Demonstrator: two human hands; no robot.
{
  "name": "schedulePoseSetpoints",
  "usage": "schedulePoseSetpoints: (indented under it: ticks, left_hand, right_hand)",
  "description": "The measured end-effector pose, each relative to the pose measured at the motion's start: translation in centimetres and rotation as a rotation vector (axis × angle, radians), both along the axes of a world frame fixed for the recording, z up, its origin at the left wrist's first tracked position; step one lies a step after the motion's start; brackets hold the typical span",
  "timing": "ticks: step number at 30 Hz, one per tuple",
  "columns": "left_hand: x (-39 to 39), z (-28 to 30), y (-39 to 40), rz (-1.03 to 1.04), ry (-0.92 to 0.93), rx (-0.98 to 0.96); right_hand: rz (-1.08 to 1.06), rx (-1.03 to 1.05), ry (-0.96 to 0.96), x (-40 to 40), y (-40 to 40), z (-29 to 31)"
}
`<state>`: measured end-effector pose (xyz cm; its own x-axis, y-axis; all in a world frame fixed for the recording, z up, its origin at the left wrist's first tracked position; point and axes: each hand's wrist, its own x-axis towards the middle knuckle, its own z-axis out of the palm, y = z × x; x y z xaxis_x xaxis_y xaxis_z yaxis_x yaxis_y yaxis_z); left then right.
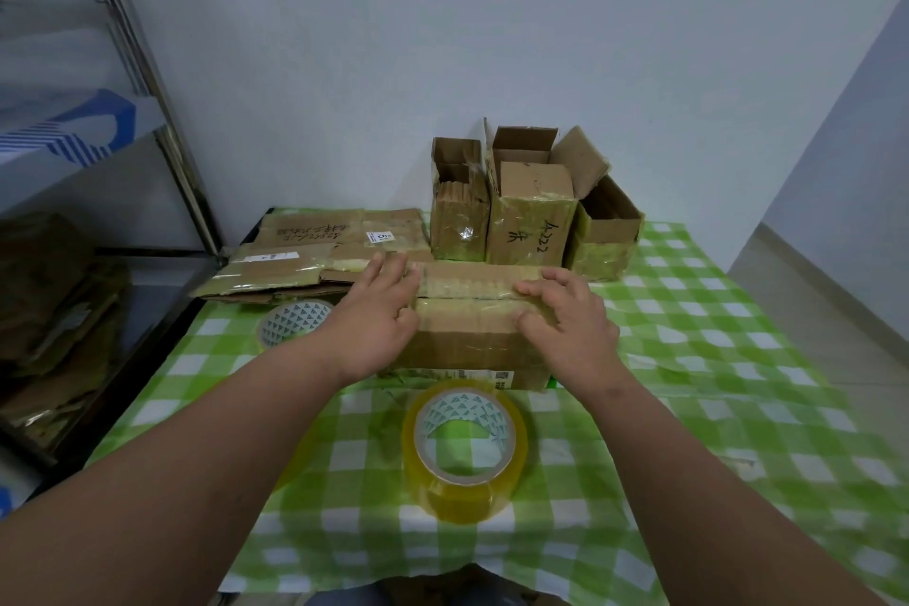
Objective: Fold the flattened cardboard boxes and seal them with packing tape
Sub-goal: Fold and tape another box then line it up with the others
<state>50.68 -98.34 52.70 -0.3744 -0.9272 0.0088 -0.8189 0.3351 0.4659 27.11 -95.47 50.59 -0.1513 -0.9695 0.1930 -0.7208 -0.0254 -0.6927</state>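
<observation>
Currently the box (469, 325) lies between both hands, long axis running left–right. Left hand (378, 317) rests flat-fingered on its left end; right hand (565, 325) presses with curled fingertips on its right end. Tape roll (465, 448) sits nearer the body, between the forearms.

Only one cam, worn on the head, looks fwd and down from just above the table (688, 359). Both hands, left (378, 315) and right (565, 330), sit close, mid-frame; the wall (442, 39) fills the top.

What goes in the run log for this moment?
left hand: pressing box top | right hand: pressing box top | tape roll: idle on table
</observation>
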Motion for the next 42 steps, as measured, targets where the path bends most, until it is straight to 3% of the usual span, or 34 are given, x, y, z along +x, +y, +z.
schedulePoseSetpoints:
  ticks: [4, 16, 25, 30, 36, 42]
  left_hand:
    - [0.3, -0.1, 0.0, -0.056, -0.033, -0.038]
    - [-0.1, -0.1, -0.1, -0.03, -0.029, -0.009]
    - [-0.1, -0.9, 0.1, 0.011, 0.002, -0.062]
    - [0.1, -0.4, 0.8, 0.025, 0.057, 0.01]
    - [0.5, 0.3, 1.6, 0.04, 0.017, 0.057]
    - [0.5, -0.4, 2.7, 0.119, 0.134, 0.107]
  right_hand:
    - [0.045, -0.064, 0.105, -0.3, 0.1, -0.2]
    - [0.094, 0.004, 0.078, -0.8, 0.2, 0.4]
    - [0.112, 0.002, -0.154, 0.1, 0.8, 0.3]
    - [0.128, 0.012, -0.305, 0.2, 1.4, 0.5]
    - [0.171, 0.041, -0.317, 0.3, 2.7, 0.3]
    - [0.167, 0.041, -0.252, 0.3, 3.2, 0.4]
